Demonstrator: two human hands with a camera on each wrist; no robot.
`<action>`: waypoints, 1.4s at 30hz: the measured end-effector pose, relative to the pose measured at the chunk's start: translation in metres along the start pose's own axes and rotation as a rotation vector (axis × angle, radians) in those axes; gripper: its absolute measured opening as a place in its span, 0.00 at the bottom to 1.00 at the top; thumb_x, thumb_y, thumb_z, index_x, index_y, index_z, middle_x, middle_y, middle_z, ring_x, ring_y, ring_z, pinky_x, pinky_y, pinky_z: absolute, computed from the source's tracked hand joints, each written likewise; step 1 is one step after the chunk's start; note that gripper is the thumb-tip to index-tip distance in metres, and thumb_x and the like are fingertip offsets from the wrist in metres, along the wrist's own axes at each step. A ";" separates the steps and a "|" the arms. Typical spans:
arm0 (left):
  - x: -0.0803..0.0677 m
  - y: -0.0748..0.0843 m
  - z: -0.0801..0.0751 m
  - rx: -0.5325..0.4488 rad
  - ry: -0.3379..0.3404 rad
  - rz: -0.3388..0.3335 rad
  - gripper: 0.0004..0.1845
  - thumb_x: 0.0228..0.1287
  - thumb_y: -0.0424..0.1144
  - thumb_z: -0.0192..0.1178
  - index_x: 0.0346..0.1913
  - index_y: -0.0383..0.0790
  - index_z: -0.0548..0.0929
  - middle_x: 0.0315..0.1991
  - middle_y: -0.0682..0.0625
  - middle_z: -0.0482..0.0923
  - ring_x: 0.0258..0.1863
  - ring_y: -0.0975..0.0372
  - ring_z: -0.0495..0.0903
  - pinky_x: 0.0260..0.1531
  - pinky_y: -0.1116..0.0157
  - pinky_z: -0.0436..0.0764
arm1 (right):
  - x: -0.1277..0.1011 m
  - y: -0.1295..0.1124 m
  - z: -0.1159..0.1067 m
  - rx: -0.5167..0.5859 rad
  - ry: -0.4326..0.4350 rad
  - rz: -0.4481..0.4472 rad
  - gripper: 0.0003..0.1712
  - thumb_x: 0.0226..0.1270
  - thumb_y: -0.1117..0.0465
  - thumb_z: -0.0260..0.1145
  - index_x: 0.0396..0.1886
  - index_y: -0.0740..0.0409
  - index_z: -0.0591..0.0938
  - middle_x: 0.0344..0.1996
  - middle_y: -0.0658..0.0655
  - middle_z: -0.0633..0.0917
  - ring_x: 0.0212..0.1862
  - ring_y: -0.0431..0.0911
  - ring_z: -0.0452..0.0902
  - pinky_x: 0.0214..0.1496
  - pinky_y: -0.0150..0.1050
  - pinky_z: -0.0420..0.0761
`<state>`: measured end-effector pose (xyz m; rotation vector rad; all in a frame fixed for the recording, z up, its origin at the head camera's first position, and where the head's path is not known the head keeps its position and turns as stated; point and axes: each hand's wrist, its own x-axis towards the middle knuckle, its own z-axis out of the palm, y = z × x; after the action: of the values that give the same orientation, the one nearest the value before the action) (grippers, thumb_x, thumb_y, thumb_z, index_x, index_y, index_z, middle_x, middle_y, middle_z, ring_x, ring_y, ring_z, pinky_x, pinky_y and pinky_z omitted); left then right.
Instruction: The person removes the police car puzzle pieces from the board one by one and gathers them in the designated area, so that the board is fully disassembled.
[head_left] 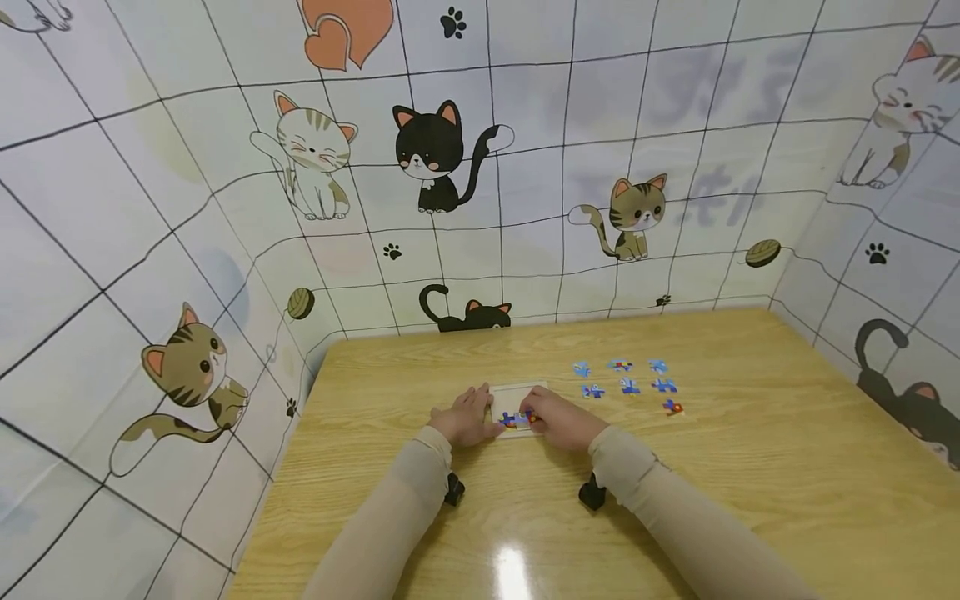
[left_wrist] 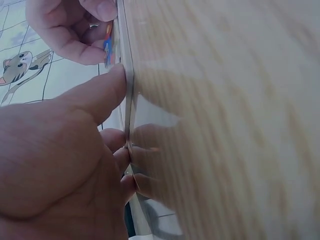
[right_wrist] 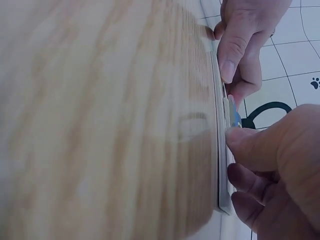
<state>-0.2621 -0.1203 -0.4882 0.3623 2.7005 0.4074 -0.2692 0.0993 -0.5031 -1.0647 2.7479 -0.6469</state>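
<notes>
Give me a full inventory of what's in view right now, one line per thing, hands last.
puzzle tray: one, white, middle of the table, between the two hands.
placed puzzle pieces: a small cluster, blue with red and yellow, at the tray's near edge; exact count unclear.
loose puzzle pieces: seven, mostly blue, one with red, laid in rows on the table right of the tray.
table: one, light wood grain.
cat-print backdrop: white grid sheets with cartoon cats, on three sides of the table.
left hand: fingers flat against the tray's left edge.
right hand: on the tray, pinching a blue piece at its edge.
</notes>
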 end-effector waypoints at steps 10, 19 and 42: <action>-0.001 0.003 -0.002 0.006 -0.005 -0.004 0.35 0.69 0.60 0.51 0.74 0.50 0.59 0.79 0.53 0.40 0.77 0.55 0.41 0.61 0.30 0.47 | -0.002 0.008 -0.003 0.056 -0.016 -0.002 0.13 0.70 0.67 0.60 0.53 0.57 0.79 0.47 0.51 0.75 0.49 0.43 0.74 0.53 0.43 0.76; 0.004 -0.001 0.001 0.006 0.010 0.015 0.36 0.67 0.63 0.52 0.73 0.52 0.60 0.78 0.53 0.41 0.77 0.56 0.43 0.60 0.29 0.50 | -0.008 0.011 -0.009 0.106 -0.012 -0.066 0.16 0.70 0.67 0.60 0.56 0.61 0.79 0.47 0.55 0.76 0.47 0.44 0.74 0.48 0.41 0.77; 0.004 -0.002 0.002 0.026 0.009 0.000 0.38 0.67 0.64 0.51 0.75 0.53 0.58 0.78 0.54 0.41 0.77 0.55 0.43 0.60 0.29 0.49 | -0.020 0.030 -0.027 0.093 0.049 -0.031 0.16 0.70 0.66 0.61 0.56 0.58 0.80 0.49 0.54 0.76 0.41 0.40 0.73 0.42 0.35 0.77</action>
<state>-0.2653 -0.1202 -0.4925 0.3681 2.7171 0.3749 -0.2797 0.1423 -0.4930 -1.0871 2.7167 -0.8076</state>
